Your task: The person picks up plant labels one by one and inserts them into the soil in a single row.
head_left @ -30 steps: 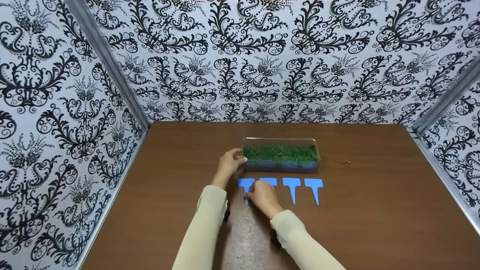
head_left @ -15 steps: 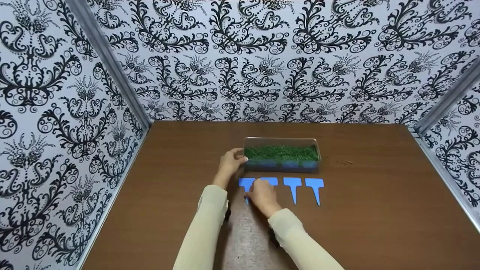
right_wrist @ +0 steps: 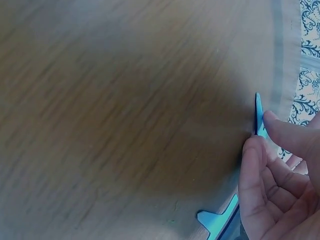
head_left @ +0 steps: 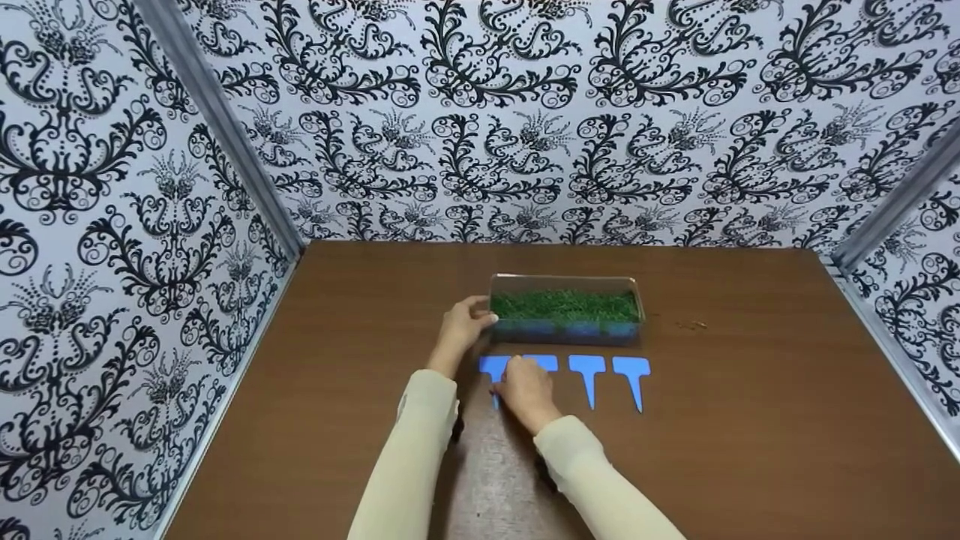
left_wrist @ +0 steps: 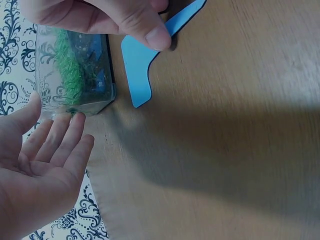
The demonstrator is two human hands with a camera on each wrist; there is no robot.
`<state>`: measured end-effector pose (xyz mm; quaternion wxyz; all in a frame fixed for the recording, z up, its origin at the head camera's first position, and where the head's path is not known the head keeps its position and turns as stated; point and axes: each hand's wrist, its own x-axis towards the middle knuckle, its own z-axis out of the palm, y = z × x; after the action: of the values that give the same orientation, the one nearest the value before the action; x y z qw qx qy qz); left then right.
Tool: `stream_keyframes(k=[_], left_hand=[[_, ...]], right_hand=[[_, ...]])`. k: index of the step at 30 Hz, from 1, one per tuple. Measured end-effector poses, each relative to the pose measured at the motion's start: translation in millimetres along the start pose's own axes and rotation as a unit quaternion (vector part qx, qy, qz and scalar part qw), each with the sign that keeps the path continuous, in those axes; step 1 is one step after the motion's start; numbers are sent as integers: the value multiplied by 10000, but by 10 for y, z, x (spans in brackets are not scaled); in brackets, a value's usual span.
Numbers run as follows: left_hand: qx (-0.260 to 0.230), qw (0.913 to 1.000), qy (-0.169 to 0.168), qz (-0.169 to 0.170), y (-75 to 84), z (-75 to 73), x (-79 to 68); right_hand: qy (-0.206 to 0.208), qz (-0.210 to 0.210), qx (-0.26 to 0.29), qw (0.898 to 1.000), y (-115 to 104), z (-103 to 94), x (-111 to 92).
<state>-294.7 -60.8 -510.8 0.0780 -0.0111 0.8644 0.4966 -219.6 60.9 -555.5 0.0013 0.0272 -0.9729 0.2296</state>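
In the head view, four-sided clear plastic container [head_left: 567, 330] holds green grass-like blades [head_left: 566, 306]. My left hand [head_left: 459, 330] is at its left end; in the left wrist view the fingers, fairly straight, touch that end. In front of the container lies a row of several blue T-shaped plant labels [head_left: 588, 365]. My right hand [head_left: 526, 388] pinches the stem of the leftmost plant label [head_left: 493, 364] between thumb and index finger, as the right wrist view [right_wrist: 260, 117] also shows. That hand hides much of the neighbouring plant label [head_left: 546, 363].
Everything stands on a brown wooden table [head_left: 750, 420]. A few small brown bits [head_left: 691, 325] lie right of the container. Patterned black-and-white walls [head_left: 540, 150] close off the back and sides.
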Motion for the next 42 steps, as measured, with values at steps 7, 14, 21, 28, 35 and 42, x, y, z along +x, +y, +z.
stream_keyframes(k=[7,14,21,28,35,42], left_hand=[[91,9999,-29,47,-13,0,8],[115,9999,3,70,-12,-1,1],[112,9999,9,76,-14,3,-17],[150,9998,35,123,-16,1,-13],[22,10000,-8,59,-20,-2,3],[-47,10000,-15,53,-32,7,9]], right_hand=[[86,166,-264,9995,-46,-14,-11],[289,66,-354,9989,-53,-16,-23],[94,177,40,9998,-51,-36,-41],[1,185,186,9997,-37,-40,-46],[-191,285,310,9989,-31,-26,-28],[-197,288,441,9984,-24,-21,-27]])
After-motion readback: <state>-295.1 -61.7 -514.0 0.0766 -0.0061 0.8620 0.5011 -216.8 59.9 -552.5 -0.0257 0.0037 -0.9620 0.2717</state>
